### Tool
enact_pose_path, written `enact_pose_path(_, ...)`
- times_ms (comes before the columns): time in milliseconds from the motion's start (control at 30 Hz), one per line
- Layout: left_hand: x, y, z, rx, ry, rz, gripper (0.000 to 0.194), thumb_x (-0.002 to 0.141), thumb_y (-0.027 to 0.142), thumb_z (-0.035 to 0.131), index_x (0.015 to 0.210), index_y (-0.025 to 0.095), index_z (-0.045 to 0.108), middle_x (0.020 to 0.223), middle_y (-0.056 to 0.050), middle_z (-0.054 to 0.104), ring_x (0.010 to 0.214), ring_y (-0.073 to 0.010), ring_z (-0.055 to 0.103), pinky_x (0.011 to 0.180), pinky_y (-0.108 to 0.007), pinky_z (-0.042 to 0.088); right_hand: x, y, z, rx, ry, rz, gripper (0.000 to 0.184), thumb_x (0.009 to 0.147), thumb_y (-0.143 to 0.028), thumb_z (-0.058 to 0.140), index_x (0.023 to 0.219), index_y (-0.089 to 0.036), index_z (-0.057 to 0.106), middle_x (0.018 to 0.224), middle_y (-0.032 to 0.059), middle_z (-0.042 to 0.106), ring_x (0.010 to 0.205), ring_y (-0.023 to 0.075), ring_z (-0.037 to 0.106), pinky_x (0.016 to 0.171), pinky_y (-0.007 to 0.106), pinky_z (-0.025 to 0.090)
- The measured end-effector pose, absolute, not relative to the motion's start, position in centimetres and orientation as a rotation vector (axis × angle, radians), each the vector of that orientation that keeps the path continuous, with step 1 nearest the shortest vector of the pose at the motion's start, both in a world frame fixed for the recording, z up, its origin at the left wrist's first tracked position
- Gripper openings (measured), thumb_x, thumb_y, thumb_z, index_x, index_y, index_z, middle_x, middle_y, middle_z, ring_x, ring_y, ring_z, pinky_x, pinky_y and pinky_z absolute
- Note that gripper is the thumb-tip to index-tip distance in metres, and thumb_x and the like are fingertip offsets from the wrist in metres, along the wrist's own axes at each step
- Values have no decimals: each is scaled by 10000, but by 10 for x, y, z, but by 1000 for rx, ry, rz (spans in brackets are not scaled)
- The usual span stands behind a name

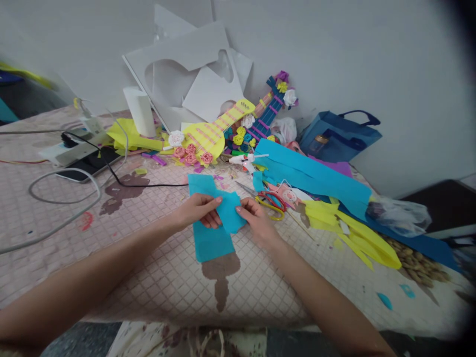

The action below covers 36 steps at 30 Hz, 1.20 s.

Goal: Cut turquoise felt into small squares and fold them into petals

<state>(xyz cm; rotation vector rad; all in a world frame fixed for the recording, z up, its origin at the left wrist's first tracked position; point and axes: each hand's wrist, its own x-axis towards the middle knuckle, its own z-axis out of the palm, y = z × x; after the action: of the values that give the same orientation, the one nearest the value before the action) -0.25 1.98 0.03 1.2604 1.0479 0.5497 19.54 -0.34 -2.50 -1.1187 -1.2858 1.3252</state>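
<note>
A blue foam sheet [210, 238] lies on the patterned table cover [148, 258] in front of me. Both hands pinch a smaller folded blue piece [231, 212] above it. My left hand [199, 210] grips its left edge with thumb on top. From the right, my right hand [255, 218] pinches the opposite edge. Red and yellow scissors [269, 201] lie just beyond my right hand.
A glue gun [245, 159], a yellow foam guitar [211, 134] and a blue one [266, 119] sit behind. Large blue [312, 176] and yellow [353, 233] foam sheets spread to the right. Cables [67, 193], a phone [89, 163], a blue bag [334, 136] and white boards [186, 74] surround.
</note>
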Motion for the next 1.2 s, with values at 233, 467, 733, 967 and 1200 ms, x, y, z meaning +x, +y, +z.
enact_pose_path(233,1,22,-8,874,912,423,661,815,689,356,1046,114,587,815,-141,725,695,-231,694,587,-309,552,199,-8,-12,-896,-1799,569,169,753,-94,516,806,-229,601,1041,46,569,1019,208,527,907,391,392)
enact_pose_path(467,7,14,-10,897,856,565,333,671,374,758,855,110,672,762,-64,700,631,-145,641,587,-235,547,196,-10,-16,-990,-1732,617,202,800,-173,520,969,-256,594,1187,56,522,1129,227,477,926,408,396)
enact_pose_path(733,8,8,-7,1346,917,707,345,717,474,663,778,137,622,729,-34,648,730,-185,623,624,-280,536,189,-5,-26,-1030,-1060,1532,309,795,-520,565,805,-212,584,745,17,584,668,150,544,578,279,453)
enact_pose_path(967,9,7,-10,1643,979,760,375,773,488,576,613,159,493,539,34,424,505,-90,401,441,-204,317,189,-9,-24,-1056,-1006,1492,274,699,-415,708,707,-200,540,630,-37,504,591,110,475,560,244,415)
enact_pose_path(1200,7,9,-10,1659,1037,774,417,780,489,559,557,179,391,509,55,309,468,-77,290,435,-224,210,187,-9,-23,-1047,-989,1521,275,707,-414,706,724,-206,527,625,-43,483,563,106,456,510,238,384)
